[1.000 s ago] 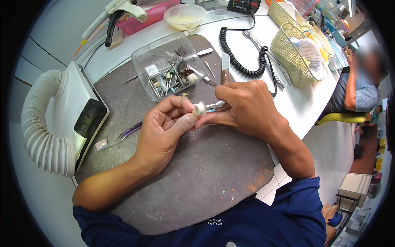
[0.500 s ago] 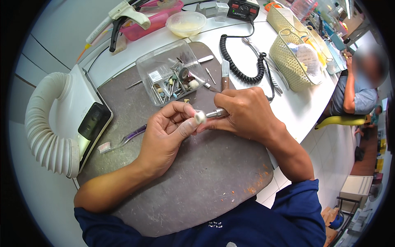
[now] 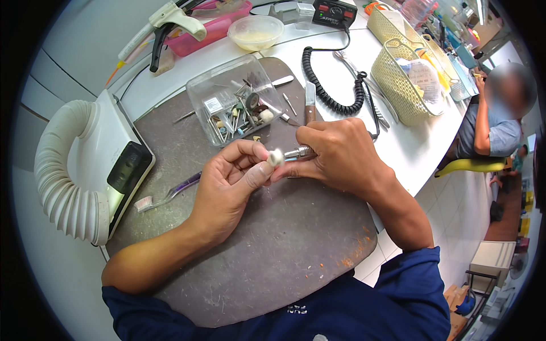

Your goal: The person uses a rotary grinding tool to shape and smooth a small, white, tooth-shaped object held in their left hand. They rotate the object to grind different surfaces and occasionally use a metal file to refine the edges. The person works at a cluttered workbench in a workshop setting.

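My right hand (image 3: 341, 150) is closed around a metal rotary handpiece (image 3: 300, 152), its tip toward the left. A small white round polishing buff (image 3: 276, 157) sits at the handpiece's end and looks blurred. Facing it, my left hand (image 3: 227, 179) is closed in a pinch, thumb and forefinger right at the buff. Whatever those fingers hold is too small and too hidden to name. Just beyond my hands stands a clear plastic box (image 3: 199, 85) of small rotary bits and buffs. A purple-handled toothbrush (image 3: 170, 195) lies beside my left wrist, on the grey work mat (image 3: 273, 250).
A white suction unit (image 3: 99, 142) with a ribbed hose stands at left. Farther back are a wooden-handled knife (image 3: 310, 102), a coiled black cord (image 3: 318, 94), a control box (image 3: 335, 12), a lidded tub (image 3: 256, 33) and cream baskets (image 3: 392, 85). A person (image 3: 495, 122) sits at far right.
The white buff has shifted slightly against my left fingertips and shows a different face. Both hands keep nearly the same place and grip.
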`<action>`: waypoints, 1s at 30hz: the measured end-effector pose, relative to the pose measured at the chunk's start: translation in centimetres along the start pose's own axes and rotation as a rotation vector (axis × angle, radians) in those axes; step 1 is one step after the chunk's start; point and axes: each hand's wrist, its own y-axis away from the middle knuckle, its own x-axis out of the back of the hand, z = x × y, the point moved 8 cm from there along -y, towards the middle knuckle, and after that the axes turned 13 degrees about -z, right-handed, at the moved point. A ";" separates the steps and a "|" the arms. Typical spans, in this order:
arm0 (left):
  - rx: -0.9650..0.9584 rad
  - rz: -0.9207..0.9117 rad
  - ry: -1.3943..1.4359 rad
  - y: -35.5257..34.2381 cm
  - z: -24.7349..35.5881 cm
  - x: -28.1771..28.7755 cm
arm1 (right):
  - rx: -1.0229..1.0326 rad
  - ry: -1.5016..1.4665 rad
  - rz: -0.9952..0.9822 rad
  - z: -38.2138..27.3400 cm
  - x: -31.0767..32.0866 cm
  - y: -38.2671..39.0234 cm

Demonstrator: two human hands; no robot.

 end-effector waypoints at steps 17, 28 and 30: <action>0.016 -0.001 -0.006 -0.1 0.0 0.0 | 0.008 0.021 0.040 0.0 -0.2 0.1; 0.002 0.007 -0.006 -0.1 0.1 -0.1 | -0.013 0.009 0.011 0.1 -0.1 -0.1; 0.007 0.013 -0.014 -0.1 0.1 -0.1 | -0.029 0.030 -0.010 0.2 0.0 -0.1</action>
